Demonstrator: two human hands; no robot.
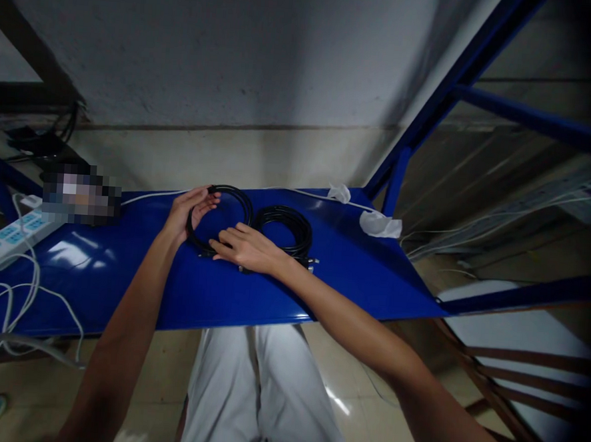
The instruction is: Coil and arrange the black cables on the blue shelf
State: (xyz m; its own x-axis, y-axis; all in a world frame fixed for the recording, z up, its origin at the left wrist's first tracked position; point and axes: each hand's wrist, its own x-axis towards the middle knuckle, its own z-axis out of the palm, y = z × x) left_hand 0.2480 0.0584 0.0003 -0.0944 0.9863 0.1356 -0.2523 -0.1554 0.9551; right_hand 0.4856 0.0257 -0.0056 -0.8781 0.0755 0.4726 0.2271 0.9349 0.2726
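A coiled black cable (246,201) forms a loop over the blue shelf (352,278). My left hand (188,211) is closed around the loop's left side, thumb and fingers curled about it. At the near side of the same loop, my right hand (246,246) has its fingers bent onto the cable, palm down. Right beside it lies a second black cable coil (298,224), with metal-ended connectors (313,262) at its near right. My right hand and wrist hide part of the connectors and where the two coils meet.
A white power strip (19,231) with tangled white cords (34,278) lies at the left, near a blurred-out object (81,194). Crumpled white scraps (380,224) sit at the right end. Blue frame posts (398,180) and a wall (230,150) bound the shelf. A wooden-slatted piece (527,368) stands at right.
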